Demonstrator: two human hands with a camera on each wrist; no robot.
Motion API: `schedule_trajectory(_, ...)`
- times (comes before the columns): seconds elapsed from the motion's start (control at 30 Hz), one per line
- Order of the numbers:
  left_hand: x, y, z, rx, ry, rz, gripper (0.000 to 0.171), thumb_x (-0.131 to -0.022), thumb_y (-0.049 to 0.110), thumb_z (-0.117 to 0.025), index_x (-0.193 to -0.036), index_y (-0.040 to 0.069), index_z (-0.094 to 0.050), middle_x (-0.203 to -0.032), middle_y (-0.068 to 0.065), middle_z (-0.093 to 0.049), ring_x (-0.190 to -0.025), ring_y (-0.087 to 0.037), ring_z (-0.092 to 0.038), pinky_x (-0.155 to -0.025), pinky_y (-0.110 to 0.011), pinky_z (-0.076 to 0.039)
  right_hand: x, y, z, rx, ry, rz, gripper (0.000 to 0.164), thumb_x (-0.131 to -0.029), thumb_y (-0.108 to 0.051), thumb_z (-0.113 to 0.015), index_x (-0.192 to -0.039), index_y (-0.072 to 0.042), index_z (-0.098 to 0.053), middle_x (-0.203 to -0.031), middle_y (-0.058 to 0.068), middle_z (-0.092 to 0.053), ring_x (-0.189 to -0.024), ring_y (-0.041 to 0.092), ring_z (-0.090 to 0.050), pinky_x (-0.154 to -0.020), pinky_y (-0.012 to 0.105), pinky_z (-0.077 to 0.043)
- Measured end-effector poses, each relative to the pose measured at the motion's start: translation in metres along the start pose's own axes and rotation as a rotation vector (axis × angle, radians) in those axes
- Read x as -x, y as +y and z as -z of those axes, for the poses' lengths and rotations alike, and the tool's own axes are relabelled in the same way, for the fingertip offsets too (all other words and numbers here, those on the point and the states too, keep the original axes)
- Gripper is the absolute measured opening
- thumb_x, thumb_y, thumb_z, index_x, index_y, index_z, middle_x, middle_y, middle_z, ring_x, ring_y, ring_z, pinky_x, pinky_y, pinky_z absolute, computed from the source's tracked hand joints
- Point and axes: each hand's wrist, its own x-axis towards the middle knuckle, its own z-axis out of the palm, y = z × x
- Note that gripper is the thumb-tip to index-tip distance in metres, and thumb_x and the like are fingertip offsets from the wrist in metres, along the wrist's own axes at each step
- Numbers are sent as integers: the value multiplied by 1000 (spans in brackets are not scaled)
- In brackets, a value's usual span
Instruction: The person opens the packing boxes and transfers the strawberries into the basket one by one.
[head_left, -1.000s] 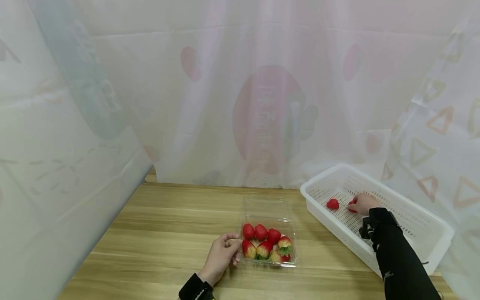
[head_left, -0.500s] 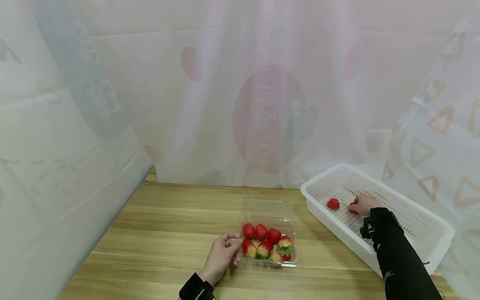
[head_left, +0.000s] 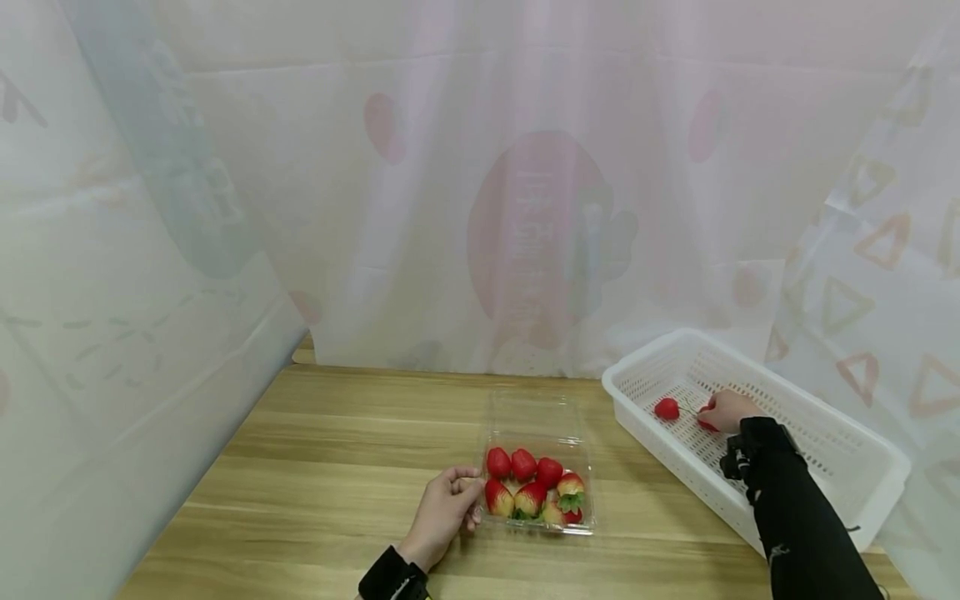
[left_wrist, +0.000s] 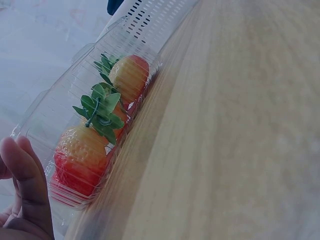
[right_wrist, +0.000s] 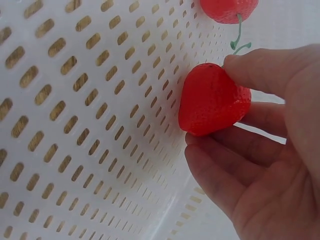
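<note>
In the head view, my right hand (head_left: 731, 410) is inside a white perforated basket (head_left: 817, 492) and pinches a red strawberry (right_wrist: 212, 100) between thumb and fingers. The right wrist view shows its green stem by the thumb. Another red strawberry (head_left: 666, 408) lies beside it on the basket floor. My left hand (head_left: 444, 510) holds the left edge of a clear plastic clamshell box (head_left: 536, 421) with thumb and fingertips. Inside are several strawberries, plain red ones (head_left: 522, 465) at the back and red-yellow ones (head_left: 529, 498) with green leaves in front.
The box's lid stands folded back behind it on the wooden table (head_left: 337, 450). Printed white curtains (head_left: 450, 208) hang at the back and both sides. The basket stands against the right curtain, its long side slanting toward the front right.
</note>
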Motion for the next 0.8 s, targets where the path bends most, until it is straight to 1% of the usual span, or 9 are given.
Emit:
schedule_trajectory(0.27,0,1,2,2,3,9,41,-98,17,-62,-129,-7,-49,-69,1,-56,-53,-6,-54,-46,-17,-48,-2,-1,0,9,3,1,34,-91,-24,-60,-99,10,-63,-85,16,-63,-75,24,-55,-66,33,-46)
schedule_trajectory(0.43,0,1,0,6,-2,9,41,-98,16,-62,-128,-7,-49,-69,2,-56,-52,-6,-54,-46,-17,-48,0,-3,2,9,18,14,31,-90,-22,-59,-94,9,-63,-81,14,-61,-72,23,-53,-62,30,-42)
schedule_trajectory(0.5,-1,1,0,6,-1,7,40,-98,15,-62,-128,-8,-49,-69,2,-57,-52,-6,-54,-46,-17,-48,1,-3,3,10,21,19,29,-90,-21,-59,-91,8,-62,-79,13,-59,-71,23,-51,-62,30,-40)
schedule_trajectory(0.53,-1,1,-1,5,-1,5,40,-98,15,-62,-128,-8,-49,-69,1,-56,-52,-6,-54,-46,-16,-48,2,-4,3,12,22,21,30,-90,-21,-58,-92,8,-62,-80,14,-59,-71,24,-52,-62,31,-41)
schedule_trajectory(0.6,-1,0,-1,4,1,1,39,-98,14,-62,-127,-8,-49,-68,1,-56,-52,-6,-54,-46,-16,-48,3,-5,4,25,25,26,33,-91,-21,-58,-97,12,-62,-86,21,-62,-76,27,-56,-67,36,-47)
schedule_trajectory(0.67,-1,0,-2,2,1,-2,38,-98,14,-62,-127,-8,-49,-68,2,-56,-52,-5,-54,-46,-16,-47,4,-6,5,26,25,23,40,-91,-21,-59,-105,16,-60,-96,28,-64,-82,32,-59,-73,42,-52)
schedule_trajectory(0.73,-1,0,-3,1,0,-5,38,-98,13,-61,-127,-8,-49,-67,2,-56,-52,-5,-54,-46,-16,-47,5,-7,7,33,34,27,46,-92,-21,-59,-113,19,-57,-107,35,-63,-90,38,-62,-80,49,-53)
schedule_trajectory(0.8,-1,-1,-4,1,-1,-5,37,-98,13,-61,-127,-8,-49,-67,2,-55,-52,-5,-54,-46,-16,-47,6,-8,9,34,45,28,48,-93,-22,-60,-116,20,-55,-110,37,-62,-94,42,-62,-83,52,-53)
